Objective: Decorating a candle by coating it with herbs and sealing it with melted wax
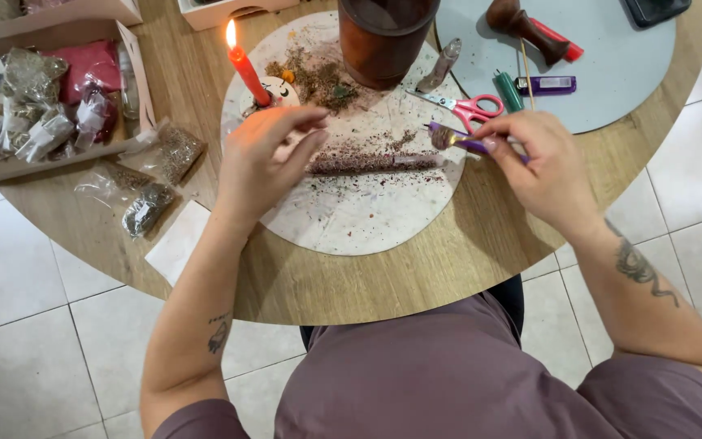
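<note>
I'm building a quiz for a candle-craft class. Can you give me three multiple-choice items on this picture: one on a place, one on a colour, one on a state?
1. Where does the herb-coated candle lie?
A. on the round white board
B. in the cardboard box
C. on the floor

2. What colour are the scissors' handles?
A. blue
B. pink
C. black

3. What state is the upright red candle in?
A. unlit
B. broken
C. lit

Answers:
1 A: it lies flat on the round white board, between the left hand and the right hand.
2 B: the scissors show pink loops.
3 C: a flame burns atop the red candle.
</note>
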